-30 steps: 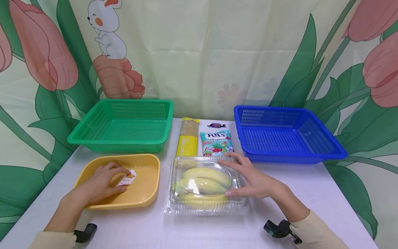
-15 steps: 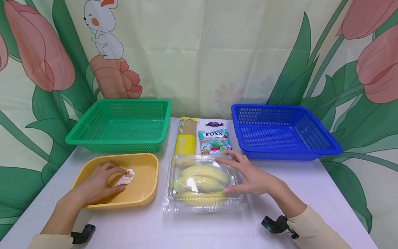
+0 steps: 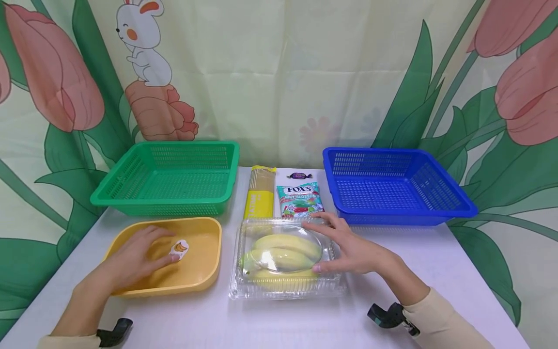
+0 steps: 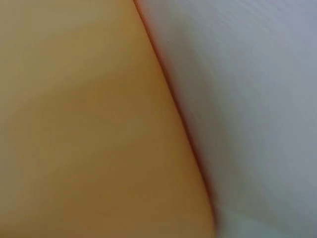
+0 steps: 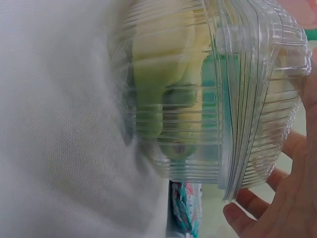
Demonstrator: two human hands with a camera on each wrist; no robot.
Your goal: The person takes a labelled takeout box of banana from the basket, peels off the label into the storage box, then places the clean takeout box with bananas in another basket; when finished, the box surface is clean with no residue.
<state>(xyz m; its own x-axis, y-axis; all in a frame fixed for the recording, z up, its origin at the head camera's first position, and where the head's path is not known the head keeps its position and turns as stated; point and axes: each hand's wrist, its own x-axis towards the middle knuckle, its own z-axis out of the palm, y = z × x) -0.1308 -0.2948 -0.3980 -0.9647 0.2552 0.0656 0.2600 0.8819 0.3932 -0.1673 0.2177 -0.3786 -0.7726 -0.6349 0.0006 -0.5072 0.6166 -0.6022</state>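
In the head view my left hand (image 3: pixel 131 257) is inside the yellow plastic basin (image 3: pixel 200 276), its fingers spread apart. The thumb tip overlaps a small white label (image 3: pixel 179 248) with a banana picture, while the index finger is away from it. A clear clamshell box (image 3: pixel 287 291) holds yellow bananas (image 3: pixel 285 245) with greenish stem ends. My right hand (image 3: pixel 344 247) rests loosely over the box's right side, thumb near the front and fingers towards the back. In the right wrist view the fingers (image 5: pixel 252 201) lie along the lid edge. The left wrist view shows basin wall (image 4: pixel 99 124) and tablecloth.
Behind the box lie a yellow pack of noodles (image 3: pixel 260 194), a Fox's candy bag (image 3: pixel 298 198) and a purple wrapped candy (image 3: pixel 299 176). A green basket (image 3: pixel 165 201) stands at back left, a blue basket (image 3: pixel 405 215) at back right. A printed curtain hangs behind.
My left index finger has come off the label, and the label's lower part is now covered by the thumb. The right hand stays on the box. The head view has shifted slightly.
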